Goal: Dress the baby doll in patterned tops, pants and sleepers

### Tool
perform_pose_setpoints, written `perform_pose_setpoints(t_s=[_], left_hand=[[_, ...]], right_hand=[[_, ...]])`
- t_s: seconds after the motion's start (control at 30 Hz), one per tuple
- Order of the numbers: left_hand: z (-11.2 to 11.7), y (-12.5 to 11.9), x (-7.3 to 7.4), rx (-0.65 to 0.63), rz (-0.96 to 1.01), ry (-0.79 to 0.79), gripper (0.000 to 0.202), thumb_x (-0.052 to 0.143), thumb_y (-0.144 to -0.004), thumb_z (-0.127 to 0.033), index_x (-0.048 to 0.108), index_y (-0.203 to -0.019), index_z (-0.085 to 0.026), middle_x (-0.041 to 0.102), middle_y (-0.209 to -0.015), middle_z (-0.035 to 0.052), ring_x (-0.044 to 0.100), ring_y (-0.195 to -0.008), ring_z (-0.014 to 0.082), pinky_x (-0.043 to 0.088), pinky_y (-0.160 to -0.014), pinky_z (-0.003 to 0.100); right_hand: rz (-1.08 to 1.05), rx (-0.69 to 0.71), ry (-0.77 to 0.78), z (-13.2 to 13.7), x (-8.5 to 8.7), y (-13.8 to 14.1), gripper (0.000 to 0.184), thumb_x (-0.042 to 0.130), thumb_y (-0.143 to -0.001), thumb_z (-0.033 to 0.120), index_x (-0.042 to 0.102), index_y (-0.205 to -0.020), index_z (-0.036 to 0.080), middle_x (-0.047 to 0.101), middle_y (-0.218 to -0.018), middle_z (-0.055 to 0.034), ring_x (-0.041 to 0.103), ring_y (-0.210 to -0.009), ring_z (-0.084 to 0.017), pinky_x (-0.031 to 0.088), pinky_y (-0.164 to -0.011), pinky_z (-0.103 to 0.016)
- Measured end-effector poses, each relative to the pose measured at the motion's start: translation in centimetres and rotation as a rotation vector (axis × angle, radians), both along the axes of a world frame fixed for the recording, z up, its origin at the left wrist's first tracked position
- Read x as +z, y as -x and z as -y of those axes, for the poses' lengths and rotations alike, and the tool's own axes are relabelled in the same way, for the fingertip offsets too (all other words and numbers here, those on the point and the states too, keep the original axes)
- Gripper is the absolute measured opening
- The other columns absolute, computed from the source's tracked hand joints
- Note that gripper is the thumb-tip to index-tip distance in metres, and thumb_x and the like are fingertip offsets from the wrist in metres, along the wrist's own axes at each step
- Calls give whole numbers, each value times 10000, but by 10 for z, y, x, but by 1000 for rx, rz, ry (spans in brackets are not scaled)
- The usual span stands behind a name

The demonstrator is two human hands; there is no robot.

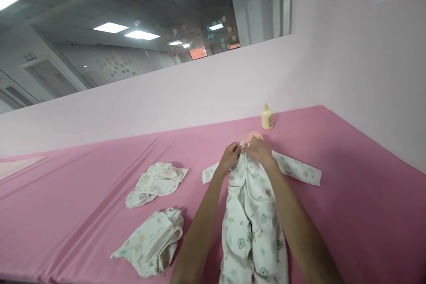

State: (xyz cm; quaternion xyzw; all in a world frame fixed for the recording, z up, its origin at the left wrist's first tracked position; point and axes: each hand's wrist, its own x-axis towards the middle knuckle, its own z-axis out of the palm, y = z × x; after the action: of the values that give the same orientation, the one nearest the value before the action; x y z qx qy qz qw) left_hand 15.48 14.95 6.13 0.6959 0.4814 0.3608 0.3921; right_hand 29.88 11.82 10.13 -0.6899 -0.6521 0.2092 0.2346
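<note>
A white baby romper (256, 217) with green and brown animal prints lies face up, its sleeves spread to both sides. Past its collar shows the pinkish head of a doll (254, 135), mostly hidden by my hands. My left hand (231, 155) pinches the left side of the romper's neckline, fingers closed. Close beside it, my right hand (260, 151) is closed at the right side of the collar; its fingertips are partly hidden, though white cloth shows between the two hands.
Two crumpled printed baby garments, an upper one (159, 182) and a lower one (155, 242), lie left of the romper. A cream bottle (267, 117) stands near the wall behind the doll. Everything rests on a pink sheet (83, 213), bounded by white walls (213, 93).
</note>
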Motion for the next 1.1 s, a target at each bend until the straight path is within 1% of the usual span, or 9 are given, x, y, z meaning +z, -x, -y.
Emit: perform_pose_setpoints(t_s=[0.13,0.33,0.53,0.67,0.77,0.83,0.9,1.0,1.1], left_hand=[[4,3,7,-42,86,48,281,509,-869,-445,579,-861,-173,439,-647,-39,382,-555,83,326,-531,213],[5,5,7,-58,57,44,267,515,-858,-424,560,-819,-164,438,-642,-37,374,-562,82,306,-533,217],[5,11,12,-79,-21,37,243,543,-826,-396,584,-815,-156,485,-674,-23,412,-600,92,339,-562,225],[8,19,18,-201,-186,78,246,601,-774,-408,586,-799,-164,518,-713,-9,436,-632,108,319,-551,231],[10,20,19,-243,-252,78,276,655,-724,-423,538,-724,-173,459,-659,-27,375,-585,99,258,-512,237],[10,18,18,-234,-247,34,311,682,-695,-425,493,-674,-179,424,-642,-35,344,-574,94,235,-502,240],[10,16,17,-228,-219,-8,317,670,-701,-407,458,-635,-181,400,-631,-39,332,-568,92,230,-502,242],[11,15,17,-288,-130,-22,255,597,-745,-346,463,-609,-177,367,-604,-41,322,-553,90,240,-507,241],[12,17,20,-335,-52,-20,149,541,-757,-286,563,-671,-167,430,-624,-31,362,-567,93,276,-527,236]], right_hand=[[86,50,95,5,2,6,260,559,-805,276,647,-1030,179,688,-961,-103,651,-937,-233,426,-699,-271],[120,54,43,1,-5,-2,327,501,-799,159,657,-1087,169,684,-1087,-130,638,-1016,-239,424,-728,-269],[152,119,31,-1,-9,-2,296,551,-761,207,667,-1028,152,701,-994,-130,647,-956,-240,414,-670,-254],[187,34,-2,-3,-11,0,265,596,-744,237,662,-984,146,683,-993,-133,636,-952,-232,408,-662,-243],[195,-18,-19,-3,-11,-1,152,602,-727,220,639,-852,141,666,-868,-104,626,-852,-205,381,-608,-234],[117,-3,-15,0,-8,-4,57,572,-729,211,571,-701,162,605,-700,-50,586,-711,-169,342,-547,-232],[-43,43,7,4,-3,-7,162,528,-735,204,453,-592,191,492,-567,6,504,-575,-127,304,-497,-227],[-273,144,46,11,3,-11,223,483,-737,176,351,-559,203,403,-522,42,435,-512,-93,301,-485,-206],[-278,214,56,11,4,-12,219,468,-734,146,355,-554,196,397,-536,44,414,-520,-84,293,-497,-201]])
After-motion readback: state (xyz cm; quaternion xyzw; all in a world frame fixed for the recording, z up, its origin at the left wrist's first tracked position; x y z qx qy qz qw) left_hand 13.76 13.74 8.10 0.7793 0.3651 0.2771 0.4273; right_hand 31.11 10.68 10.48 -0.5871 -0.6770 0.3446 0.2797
